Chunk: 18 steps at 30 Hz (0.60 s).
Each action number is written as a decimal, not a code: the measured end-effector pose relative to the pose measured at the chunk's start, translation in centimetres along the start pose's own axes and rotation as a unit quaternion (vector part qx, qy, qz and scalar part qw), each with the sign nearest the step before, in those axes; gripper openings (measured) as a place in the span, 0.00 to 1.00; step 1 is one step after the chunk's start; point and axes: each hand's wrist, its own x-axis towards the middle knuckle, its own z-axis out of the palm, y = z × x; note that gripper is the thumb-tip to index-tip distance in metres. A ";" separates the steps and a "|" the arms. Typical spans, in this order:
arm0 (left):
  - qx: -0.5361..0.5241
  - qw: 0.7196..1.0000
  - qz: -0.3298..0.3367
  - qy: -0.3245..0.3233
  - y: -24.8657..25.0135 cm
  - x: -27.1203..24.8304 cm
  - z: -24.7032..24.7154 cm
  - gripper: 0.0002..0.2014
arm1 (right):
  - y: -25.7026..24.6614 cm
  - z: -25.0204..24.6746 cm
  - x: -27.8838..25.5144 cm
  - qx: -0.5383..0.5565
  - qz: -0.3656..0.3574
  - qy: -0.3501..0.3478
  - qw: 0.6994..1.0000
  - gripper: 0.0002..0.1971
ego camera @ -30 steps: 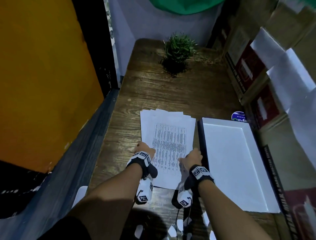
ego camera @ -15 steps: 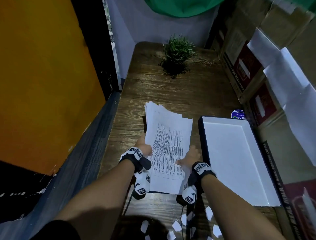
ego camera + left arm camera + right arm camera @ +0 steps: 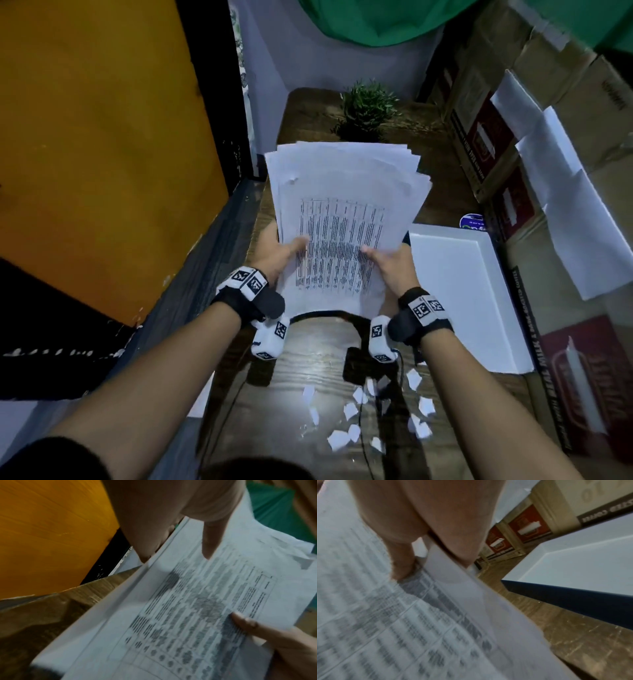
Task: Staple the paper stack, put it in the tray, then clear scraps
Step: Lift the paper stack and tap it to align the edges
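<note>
A loose stack of white paper (image 3: 342,192) with a printed table on top is raised off the wooden table (image 3: 308,377), its sheets fanned at the far end. My left hand (image 3: 279,255) grips its left edge, thumb on top and fingers underneath. My right hand (image 3: 390,263) grips the right edge the same way. In the left wrist view the left thumb (image 3: 211,542) presses on the paper stack (image 3: 188,608); in the right wrist view the right thumb (image 3: 400,561) presses on the printed sheet (image 3: 385,622). The white tray (image 3: 459,294) with a dark outer wall lies to the right. No stapler is in view.
Several white paper scraps (image 3: 356,407) lie on the near part of the table. A small green plant (image 3: 368,102) stands at the far end. Cardboard boxes (image 3: 486,137) line the right side, an orange wall (image 3: 102,137) the left. A blue round sticker (image 3: 472,222) lies behind the tray.
Both hands have lifted the paper stack off the table and tilted it up toward me. The sheets have fanned out at the top.
</note>
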 end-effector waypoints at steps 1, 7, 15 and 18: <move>-0.005 0.999 0.012 0.032 0.3 -0.5 -0.4 0.17 | -0.2 0.7 -1.1 -0.006 -0.015 0.009 1.000 0.13; 0.006 0.992 -0.049 0.112 -0.9 -4.7 -1.7 0.07 | 0.3 3.5 -6.5 0.030 -0.003 0.044 0.999 0.13; -0.030 0.998 0.026 0.058 -1.0 -7.8 -2.5 0.19 | 0.3 3.0 -8.5 0.011 0.026 0.041 0.999 0.11; -0.019 0.998 0.029 0.050 -1.0 -7.4 -3.4 0.27 | -0.5 2.4 -8.5 0.016 0.005 0.033 0.999 0.14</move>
